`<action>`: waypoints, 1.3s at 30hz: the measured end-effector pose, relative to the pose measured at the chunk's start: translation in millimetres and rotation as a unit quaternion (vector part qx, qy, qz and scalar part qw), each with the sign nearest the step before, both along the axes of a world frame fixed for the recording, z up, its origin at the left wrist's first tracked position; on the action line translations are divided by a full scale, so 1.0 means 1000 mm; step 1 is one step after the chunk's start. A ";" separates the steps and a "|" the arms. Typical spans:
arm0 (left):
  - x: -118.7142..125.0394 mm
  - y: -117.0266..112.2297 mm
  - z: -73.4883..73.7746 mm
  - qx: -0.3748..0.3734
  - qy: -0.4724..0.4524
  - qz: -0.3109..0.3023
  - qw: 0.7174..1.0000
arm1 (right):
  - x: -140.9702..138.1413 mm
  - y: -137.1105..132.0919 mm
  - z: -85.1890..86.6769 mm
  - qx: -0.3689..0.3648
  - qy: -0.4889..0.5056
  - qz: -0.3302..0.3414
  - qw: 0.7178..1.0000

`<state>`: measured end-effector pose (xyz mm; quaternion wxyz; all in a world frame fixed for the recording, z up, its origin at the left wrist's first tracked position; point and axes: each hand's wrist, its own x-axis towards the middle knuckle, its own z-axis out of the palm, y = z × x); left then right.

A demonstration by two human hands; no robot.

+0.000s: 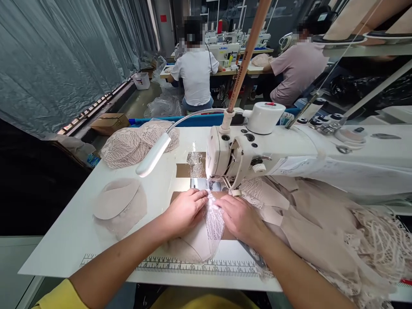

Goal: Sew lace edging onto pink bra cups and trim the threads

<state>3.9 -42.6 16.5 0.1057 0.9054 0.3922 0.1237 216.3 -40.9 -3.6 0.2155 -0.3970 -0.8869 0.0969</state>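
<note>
A beige fabric piece with a lace panel (214, 221) lies on the sewing machine's bed, its upper end at the needle and presser foot (210, 185). My left hand (188, 210) rests flat on the plain part left of the lace, fingers stretched toward the presser foot. On the other side, my right hand (240, 216) has its fingers curled at the lace's right edge and grips it; the thumb is mostly hidden. The white sewing machine head (222, 152) stands just beyond both hands.
Round beige fabric pieces (116, 201) lie on the left of the white table (71, 240), with a lace bundle (138, 141) behind. A bent lamp (154, 154) hangs over it. Heaped beige fabric (322, 219) covers the right. Two people sit at machines beyond.
</note>
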 end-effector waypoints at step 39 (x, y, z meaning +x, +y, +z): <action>-0.006 -0.006 0.000 0.012 0.006 0.009 1.000 | 0.005 0.000 0.012 -0.086 0.041 -0.021 0.995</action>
